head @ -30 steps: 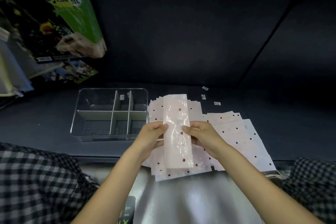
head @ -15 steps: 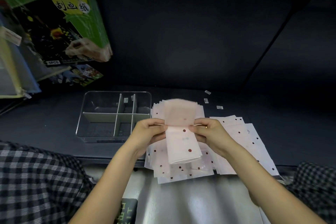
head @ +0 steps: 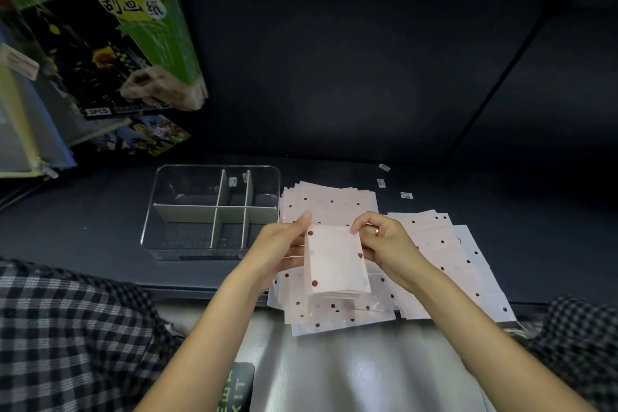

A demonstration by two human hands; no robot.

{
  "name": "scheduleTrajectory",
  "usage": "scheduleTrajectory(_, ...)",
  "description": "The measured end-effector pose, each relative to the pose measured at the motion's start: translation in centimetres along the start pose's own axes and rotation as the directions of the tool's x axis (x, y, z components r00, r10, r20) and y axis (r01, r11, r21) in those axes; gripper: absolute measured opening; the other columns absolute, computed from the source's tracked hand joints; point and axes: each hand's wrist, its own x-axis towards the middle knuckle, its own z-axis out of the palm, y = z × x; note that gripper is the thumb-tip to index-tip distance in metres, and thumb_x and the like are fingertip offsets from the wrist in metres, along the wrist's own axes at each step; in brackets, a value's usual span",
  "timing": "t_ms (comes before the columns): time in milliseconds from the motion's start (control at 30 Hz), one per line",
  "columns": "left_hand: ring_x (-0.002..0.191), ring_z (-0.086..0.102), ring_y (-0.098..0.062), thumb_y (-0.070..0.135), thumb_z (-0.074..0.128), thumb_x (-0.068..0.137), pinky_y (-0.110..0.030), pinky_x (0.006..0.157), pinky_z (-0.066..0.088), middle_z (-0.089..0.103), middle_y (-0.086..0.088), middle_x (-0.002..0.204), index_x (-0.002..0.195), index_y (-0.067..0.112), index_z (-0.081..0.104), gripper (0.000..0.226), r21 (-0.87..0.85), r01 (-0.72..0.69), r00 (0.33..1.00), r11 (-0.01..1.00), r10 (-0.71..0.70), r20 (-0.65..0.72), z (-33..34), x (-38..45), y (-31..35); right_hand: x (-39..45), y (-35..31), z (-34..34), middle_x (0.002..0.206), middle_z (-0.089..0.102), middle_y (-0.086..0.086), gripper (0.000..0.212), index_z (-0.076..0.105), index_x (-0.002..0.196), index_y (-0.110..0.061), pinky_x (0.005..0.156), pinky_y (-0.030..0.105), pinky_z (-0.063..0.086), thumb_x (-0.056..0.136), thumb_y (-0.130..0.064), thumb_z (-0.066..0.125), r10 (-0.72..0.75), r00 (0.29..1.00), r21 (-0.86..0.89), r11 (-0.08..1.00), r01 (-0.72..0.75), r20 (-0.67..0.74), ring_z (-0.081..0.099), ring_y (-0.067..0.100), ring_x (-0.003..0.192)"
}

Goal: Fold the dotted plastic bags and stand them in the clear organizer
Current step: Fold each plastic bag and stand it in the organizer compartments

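Observation:
A pale pink bag with dark red dots, folded into a short packet (head: 336, 261), hangs above the shelf edge. My left hand (head: 279, 249) pinches its left edge and my right hand (head: 384, 242), with a ring on one finger, pinches its right edge near the top. Under them lies a loose pile of flat dotted bags (head: 334, 202), and a second pile (head: 458, 254) spreads to the right. The clear organizer (head: 214, 174) stands just left of the piles, split by white dividers into several compartments, all holding nothing.
A green and black package (head: 110, 30) hangs at the upper left with other packs beneath it. Three small labels (head: 406, 195) lie on the dark shelf behind the bags. Checked fabric covers both lower corners. A dark wall backs the shelf.
The long folded strip has been doubled over into a short packet about half its length. Both hands have stayed on its sides throughout.

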Motion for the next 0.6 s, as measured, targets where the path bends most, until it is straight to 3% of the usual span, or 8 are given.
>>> scheduleTrajectory(133, 0.075, 0.069, -0.016, 0.024, 0.061, 0.09, -0.024, 0.067, 0.056, 0.073, -0.009, 0.089, 0.093, 0.0, 0.071, 0.027, 0.035, -0.033, 0.997, 0.999, 0.035, -0.062, 0.2, 0.1, -0.2, -0.1, 0.1, 0.1, 0.062, 0.052, 0.005, 0.032, 0.059, 0.072, -0.011, 0.054, 0.02, 0.047, 0.091, 0.009, 0.042, 0.0, 1.0, -0.067, 0.998, 0.0, 0.0, 0.051, 0.015, 0.06)
scheduleTrajectory(267, 0.067, 0.064, -0.013, 0.017, 0.056, 0.093, -0.02, 0.061, 0.054, 0.068, -0.002, 0.073, 0.079, 0.002, 0.071, 0.025, 0.155, -0.146, 0.978, 0.977, 0.166, -0.123, 0.6, 0.0, -0.2, -0.2, -0.4, 0.5, 0.08, 0.071, 0.002, 0.022, 0.064, 0.084, -0.011, 0.065, 0.018, 0.052, 0.091, 0.002, 0.048, 0.021, 1.0, -0.081, 0.997, -0.02, 0.002, 0.067, 0.013, 0.076)
scheduleTrajectory(367, 0.069, 0.054, -0.02, 0.017, 0.052, 0.096, -0.035, 0.072, 0.053, 0.058, -0.011, 0.073, 0.082, -0.008, 0.065, 0.032, 0.28, -0.213, 0.961, 0.936, 0.252, -0.112, 0.8, -0.2, -0.2, -0.1, -0.8, 0.8, 0.099, 0.073, -0.003, 0.022, 0.07, 0.097, -0.019, 0.074, 0.017, 0.053, 0.093, -0.011, 0.05, -0.028, 1.0, -0.187, 0.982, 0.027, -0.003, 0.067, 0.007, 0.093)
scheduleTrajectory(467, 0.068, 0.047, -0.02, 0.019, 0.047, 0.098, -0.036, 0.068, 0.043, 0.051, -0.014, 0.073, 0.082, -0.013, 0.058, 0.037, 0.34, -0.265, 0.953, 0.902, 0.299, -0.052, 1.2, -0.4, -0.1, -0.2, -0.9, 1.3, 0.093, 0.073, -0.009, 0.012, 0.073, 0.091, -0.021, 0.079, 0.016, 0.051, 0.09, -0.018, 0.061, -0.114, 0.993, -0.408, 0.906, 0.109, 0.012, 0.066, 0.005, 0.089)
scheduleTrajectory(600, 0.064, 0.043, -0.018, 0.021, 0.047, 0.098, -0.031, 0.063, 0.036, 0.047, -0.012, 0.068, 0.077, -0.01, 0.056, 0.038, 0.325, -0.287, 0.95, 0.901, 0.311, -0.023, 1.7, -0.5, -0.2, 0.0, -0.8, 1.7, 0.07, 0.069, -0.013, 0.016, 0.071, 0.071, -0.024, 0.064, 0.013, 0.045, 0.083, -0.013, 0.069, -0.153, 0.986, -0.48, 0.871, 0.104, -0.063, 0.06, 0.001, 0.065)
